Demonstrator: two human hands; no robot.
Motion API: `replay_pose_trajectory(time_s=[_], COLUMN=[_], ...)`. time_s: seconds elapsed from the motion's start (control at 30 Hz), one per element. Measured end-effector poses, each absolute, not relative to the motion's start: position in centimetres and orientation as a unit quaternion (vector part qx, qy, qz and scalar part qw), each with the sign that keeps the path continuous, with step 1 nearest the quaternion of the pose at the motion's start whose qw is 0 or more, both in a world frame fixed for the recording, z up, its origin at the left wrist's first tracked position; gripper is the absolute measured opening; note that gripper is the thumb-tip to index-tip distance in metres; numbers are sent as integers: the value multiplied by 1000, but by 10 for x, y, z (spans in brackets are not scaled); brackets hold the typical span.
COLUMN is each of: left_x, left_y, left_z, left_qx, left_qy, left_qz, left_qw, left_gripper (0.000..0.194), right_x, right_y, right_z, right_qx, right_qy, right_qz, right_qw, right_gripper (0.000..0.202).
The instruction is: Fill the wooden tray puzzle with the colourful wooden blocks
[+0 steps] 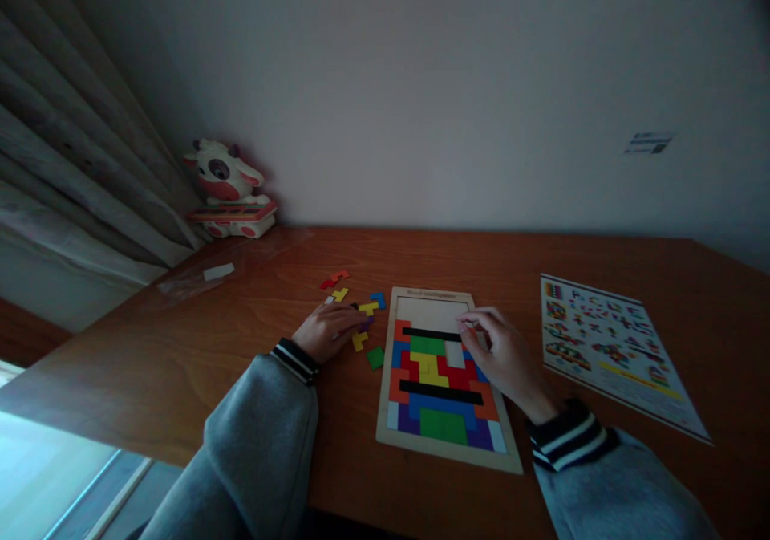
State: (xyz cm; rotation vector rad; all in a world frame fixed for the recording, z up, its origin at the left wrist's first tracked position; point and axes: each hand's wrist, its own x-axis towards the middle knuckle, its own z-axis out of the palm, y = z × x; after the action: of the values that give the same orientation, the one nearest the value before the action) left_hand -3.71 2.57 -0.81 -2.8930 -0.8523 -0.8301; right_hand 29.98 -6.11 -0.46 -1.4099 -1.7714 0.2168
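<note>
A wooden puzzle tray [385,412] lies flat on the table, its lower part filled with coloured block pieces and its top strip showing bare wood. My right hand [496,351] is over the tray's right side, thumb and fingers drawn together near the end of the upper black bar [430,334]; anything between the fingertips is too small to make out. To the left, my left hand [328,331] rests with fingers extended over loose pieces, partly hiding them. Around it lie a green square [375,358], a blue piece [378,300], yellow pieces [359,341] and a red piece [328,283].
A printed pattern sheet [601,331] lies on the table [469,259] to the right. At the back left stands a cow-shaped toy keyboard [232,195] beside a curtain [78,131]. Clear plastic wrap with a white label [218,272] lies in front of it. A wall closes off the back.
</note>
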Motion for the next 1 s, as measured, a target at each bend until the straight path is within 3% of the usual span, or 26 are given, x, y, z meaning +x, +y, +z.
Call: replay_pose_trajectory(time_s=[0.47, 0.8, 1.0], left_x=[-18, -12, -10], left_y=[11, 7, 6], left_z=[-7, -3, -3], left_qx=[-897, -882, -899], left_qy=[-359, -332, -308], left_qz=[-254, -328, -303], left_qw=[-52, -66, -69], left_gripper=[18, 19, 26], right_x=[302, 301, 300], right_y=[-59, -61, -61], right_z=[-10, -7, -6], right_qx=[-560, -566, -564], right_qy=[-708, -709, -710], right_qz=[89, 87, 84], right_qw=[420, 412, 414], right_gripper=[17, 18, 19])
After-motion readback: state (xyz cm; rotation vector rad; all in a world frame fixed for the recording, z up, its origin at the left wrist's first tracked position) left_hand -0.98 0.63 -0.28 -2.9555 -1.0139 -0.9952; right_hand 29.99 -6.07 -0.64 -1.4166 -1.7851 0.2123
